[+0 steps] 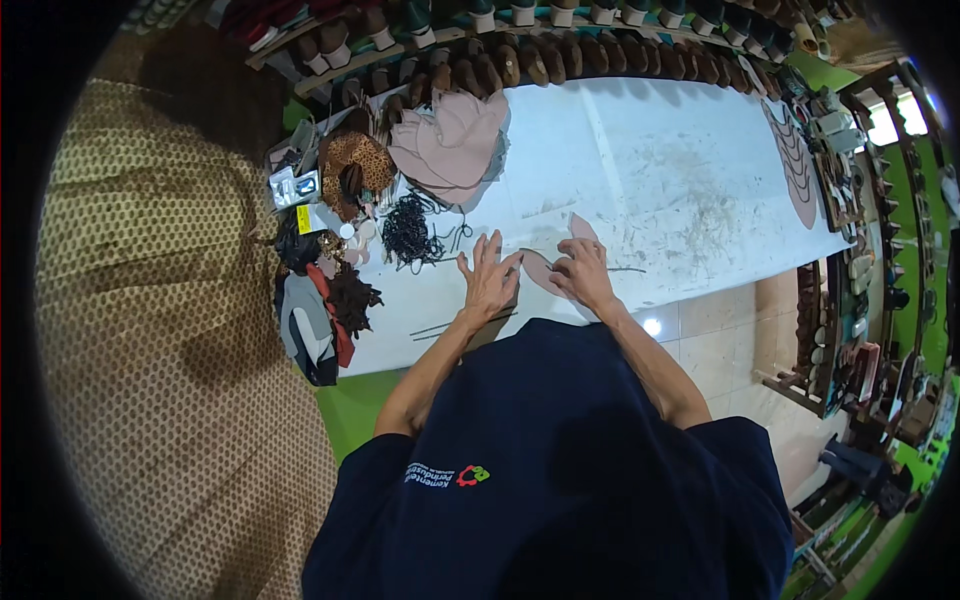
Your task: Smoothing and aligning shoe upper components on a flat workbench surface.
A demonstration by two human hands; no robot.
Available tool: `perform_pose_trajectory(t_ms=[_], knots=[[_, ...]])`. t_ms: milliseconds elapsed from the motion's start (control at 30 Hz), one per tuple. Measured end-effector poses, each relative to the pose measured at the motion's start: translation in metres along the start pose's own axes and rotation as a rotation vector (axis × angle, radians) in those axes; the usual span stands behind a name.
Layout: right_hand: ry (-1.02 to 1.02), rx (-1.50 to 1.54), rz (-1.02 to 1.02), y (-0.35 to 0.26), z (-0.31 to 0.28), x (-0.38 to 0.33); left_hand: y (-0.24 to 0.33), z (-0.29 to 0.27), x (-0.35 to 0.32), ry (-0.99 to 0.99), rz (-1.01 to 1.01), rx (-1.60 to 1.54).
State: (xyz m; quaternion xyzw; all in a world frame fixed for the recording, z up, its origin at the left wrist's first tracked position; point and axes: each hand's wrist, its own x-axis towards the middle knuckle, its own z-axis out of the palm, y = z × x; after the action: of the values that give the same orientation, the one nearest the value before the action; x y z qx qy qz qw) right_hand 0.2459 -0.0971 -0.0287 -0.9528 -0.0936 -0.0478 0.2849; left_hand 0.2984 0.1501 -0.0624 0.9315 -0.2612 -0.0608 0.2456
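Observation:
A pink, curved flat piece lies on the white table in front of me, with a thin dark cord running along its edge and out past my right hand. The fingers of my right hand are curled and pressed together over the piece, on the cord. My left hand rests palm down with its fingers spread, its thumb near the left end of the piece. Beyond my right fingers another pink part shows. Several dark strips lie by my left wrist.
A tangle of black cord and a stack of pink pieces sit to the left on the white table. Leopard-print material and scraps crowd its left end. Shoe forms line the back; curved pink pieces lie far right.

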Motion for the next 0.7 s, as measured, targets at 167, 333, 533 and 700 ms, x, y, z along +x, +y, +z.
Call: perform_pose_trajectory(t_ms=[167, 333, 533, 700], knots=[[-0.063, -0.013, 0.075, 0.005, 0.005, 0.005, 0.002, 0.003, -0.002, -0.039, -0.038, -0.026], [-0.009, 0.025, 0.116, -0.001, 0.006, 0.008, -0.002, 0.006, -0.006, -0.021, -0.032, 0.024], [0.046, -0.02, 0.133, 0.003, 0.017, 0.018, 0.005, 0.001, -0.002, -0.019, -0.019, 0.011], [0.024, 0.053, 0.173, -0.009, 0.017, 0.031, 0.002, 0.001, -0.006, -0.01, -0.028, 0.009]])
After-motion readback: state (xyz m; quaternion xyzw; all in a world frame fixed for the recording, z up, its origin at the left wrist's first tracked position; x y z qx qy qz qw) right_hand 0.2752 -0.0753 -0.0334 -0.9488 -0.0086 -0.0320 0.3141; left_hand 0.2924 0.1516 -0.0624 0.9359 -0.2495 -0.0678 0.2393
